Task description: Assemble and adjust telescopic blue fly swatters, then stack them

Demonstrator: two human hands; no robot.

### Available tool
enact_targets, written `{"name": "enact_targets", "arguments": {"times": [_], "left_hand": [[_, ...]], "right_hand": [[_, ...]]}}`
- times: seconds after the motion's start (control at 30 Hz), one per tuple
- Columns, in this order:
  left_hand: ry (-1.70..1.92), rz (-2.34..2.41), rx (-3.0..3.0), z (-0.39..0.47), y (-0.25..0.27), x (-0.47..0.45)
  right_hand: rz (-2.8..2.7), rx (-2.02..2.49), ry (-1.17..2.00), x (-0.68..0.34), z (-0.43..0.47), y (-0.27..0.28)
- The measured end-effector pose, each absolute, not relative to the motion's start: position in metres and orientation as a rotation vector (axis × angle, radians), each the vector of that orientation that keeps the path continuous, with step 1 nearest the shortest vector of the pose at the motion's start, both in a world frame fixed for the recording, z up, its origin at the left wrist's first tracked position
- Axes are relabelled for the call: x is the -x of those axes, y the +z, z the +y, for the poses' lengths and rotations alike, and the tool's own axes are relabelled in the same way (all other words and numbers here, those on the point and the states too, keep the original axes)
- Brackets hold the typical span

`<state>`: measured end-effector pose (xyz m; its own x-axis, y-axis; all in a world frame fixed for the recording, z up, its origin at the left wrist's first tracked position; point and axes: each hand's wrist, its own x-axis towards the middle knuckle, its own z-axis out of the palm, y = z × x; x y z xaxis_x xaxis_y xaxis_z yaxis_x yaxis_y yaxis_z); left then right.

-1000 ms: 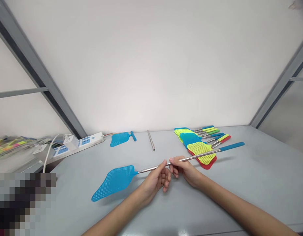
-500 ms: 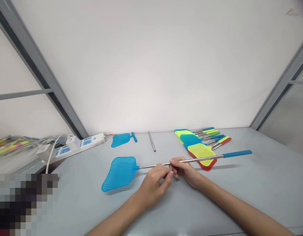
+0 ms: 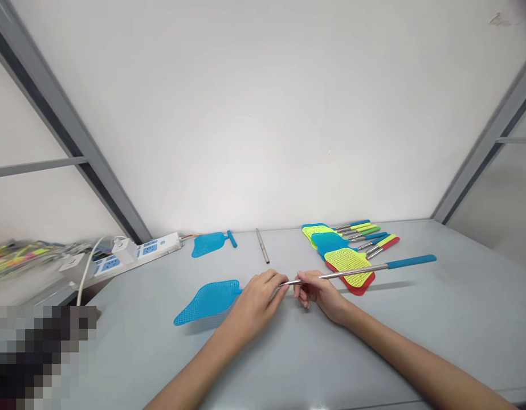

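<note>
A blue fly swatter (image 3: 209, 302) with a metal telescopic rod and a blue grip hangs just above the grey table, its head to the left and its grip to the right. My left hand (image 3: 263, 293) is closed around the thin part of the rod near the head, covering it. Further right, my right hand (image 3: 320, 290) pinches the rod at its middle, between thumb and fingers. Behind my hands lie a loose metal rod (image 3: 263, 246), a separate blue swatter head (image 3: 208, 245) and a short blue grip (image 3: 232, 239).
Several finished-looking swatters in yellow, blue and red (image 3: 348, 262) lie overlapped at the back right. A white power strip (image 3: 160, 245) with a cable runs along the left edge. The table (image 3: 459, 319) meets a white wall at the back.
My left hand has shifted left along the rod and closed on it nearer the head. The swatter head has tilted flatter. My right hand stays at about the same place.
</note>
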<state>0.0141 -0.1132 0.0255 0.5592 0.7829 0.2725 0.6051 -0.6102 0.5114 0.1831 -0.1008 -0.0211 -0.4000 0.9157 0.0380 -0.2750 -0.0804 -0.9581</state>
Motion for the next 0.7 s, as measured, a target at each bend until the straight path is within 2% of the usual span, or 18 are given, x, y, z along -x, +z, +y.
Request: {"name": "enact_targets", "arguments": {"times": [0.27,0.7], "left_hand": [[0.371,1.222,-2.285,-0.111,0.028,-0.001],[0.251,0.949,-2.031,-0.111,0.036,0.007]], "right_hand": [[-1.531,0.838,1.571,-0.194,-0.098,-0.015],[-1.592,0.869,1.386,-0.206,-0.095,-0.004]]}}
